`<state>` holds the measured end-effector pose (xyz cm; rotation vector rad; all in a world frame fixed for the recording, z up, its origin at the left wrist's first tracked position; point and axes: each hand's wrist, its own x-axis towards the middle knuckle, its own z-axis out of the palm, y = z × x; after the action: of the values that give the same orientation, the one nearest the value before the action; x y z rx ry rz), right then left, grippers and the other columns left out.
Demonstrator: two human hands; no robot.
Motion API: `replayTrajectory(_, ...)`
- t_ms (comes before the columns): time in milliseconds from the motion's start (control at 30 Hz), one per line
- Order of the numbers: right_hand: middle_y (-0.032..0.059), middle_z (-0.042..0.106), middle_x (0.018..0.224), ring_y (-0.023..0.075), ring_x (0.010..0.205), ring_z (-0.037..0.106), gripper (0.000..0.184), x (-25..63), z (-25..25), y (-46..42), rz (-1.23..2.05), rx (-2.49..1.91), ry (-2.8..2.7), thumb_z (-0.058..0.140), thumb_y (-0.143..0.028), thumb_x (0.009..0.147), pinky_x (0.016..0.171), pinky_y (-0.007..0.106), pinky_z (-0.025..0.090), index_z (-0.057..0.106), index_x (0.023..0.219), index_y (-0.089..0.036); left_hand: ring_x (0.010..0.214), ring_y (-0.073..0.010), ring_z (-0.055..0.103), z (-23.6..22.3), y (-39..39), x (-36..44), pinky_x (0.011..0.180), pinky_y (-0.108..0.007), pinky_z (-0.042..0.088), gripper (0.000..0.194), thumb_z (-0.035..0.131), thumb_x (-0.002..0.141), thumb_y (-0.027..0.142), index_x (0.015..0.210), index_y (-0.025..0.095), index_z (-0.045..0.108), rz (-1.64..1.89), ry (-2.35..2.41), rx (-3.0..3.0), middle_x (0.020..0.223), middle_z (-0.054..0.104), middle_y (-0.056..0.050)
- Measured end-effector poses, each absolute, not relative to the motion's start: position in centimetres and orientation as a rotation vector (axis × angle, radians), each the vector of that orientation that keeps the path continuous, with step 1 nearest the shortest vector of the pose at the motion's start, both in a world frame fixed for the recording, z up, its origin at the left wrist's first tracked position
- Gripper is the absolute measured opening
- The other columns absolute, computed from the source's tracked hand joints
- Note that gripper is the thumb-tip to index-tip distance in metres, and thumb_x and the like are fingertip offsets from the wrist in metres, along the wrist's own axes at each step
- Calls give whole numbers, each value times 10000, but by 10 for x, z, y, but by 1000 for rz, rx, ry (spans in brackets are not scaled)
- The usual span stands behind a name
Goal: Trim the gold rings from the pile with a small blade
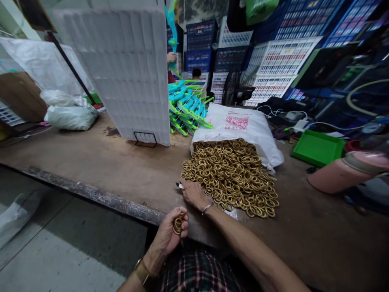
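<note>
My left hand (pixel 167 233), with a gold band at the wrist, is closed around several gold-coloured rings (pixel 178 223) near the table's front edge. My right hand (pixel 194 194), with a silver bracelet at the wrist, is at the left edge of a heap of loose gold-coloured rings (pixel 234 170). From its fingers pokes a small white tool with a dark pointed tip (pixel 180 185); its kind is unclear, and the fingertips are partly hidden. The heap spills from the mouth of a white sack (pixel 243 121) with red print, lying on the table.
A tall white ribbed panel (pixel 121 77) stands on the brown table (pixel 91 162) at left. Blue-and-green toy bows (pixel 190 105) are piled behind it, near another person's hand (pixel 172 57). A green tray (pixel 318 148) and pink bottle (pixel 343 172) are at right; crates (pixel 273 61) are stacked behind.
</note>
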<state>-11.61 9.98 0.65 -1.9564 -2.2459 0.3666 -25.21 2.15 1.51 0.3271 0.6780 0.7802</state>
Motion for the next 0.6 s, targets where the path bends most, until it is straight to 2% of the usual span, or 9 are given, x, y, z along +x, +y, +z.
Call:
replayTrajectory(133, 63, 655, 892, 162, 761, 601, 214, -116, 1, 107, 393, -1997, -2201, 421, -203, 832, 597, 235, 318, 494, 1033, -194, 547, -83, 530, 13, 26, -252, 412, -165, 378, 132, 619, 735, 221, 683, 115, 560, 806, 716, 172, 687, 573, -24)
replayTrajectory(333, 44, 646, 797, 160, 680, 585, 258, -105, -5, 103, 389, -1952, -2136, 468, -215, 783, 567, 235, 281, 465, 1039, -183, 634, -134, 608, 17, 33, -254, 418, -185, 443, 100, 650, 705, 177, 727, 129, 566, 798, 849, 185, 744, 610, -27)
replayTrajectory(467, 17, 606, 739, 132, 636, 543, 196, -92, -4, 82, 497, -1874, -2080, 452, -174, 789, 563, 221, 278, 478, 982, -184, 594, -101, 588, 21, 39, -252, 409, -158, 420, 197, 702, 650, 187, 774, 149, 554, 801, 855, 222, 687, 579, 12)
replayTrajectory(600, -6, 560, 719, 117, 633, 501, 117, -82, -1, 54, 589, -1798, -1968, 415, -199, 829, 582, 208, 303, 483, 925, -198, 485, -57, 502, 20, 39, -242, 380, -136, 357, 283, 707, 658, 318, 813, 161, 530, 821, 901, 455, 598, 524, 51)
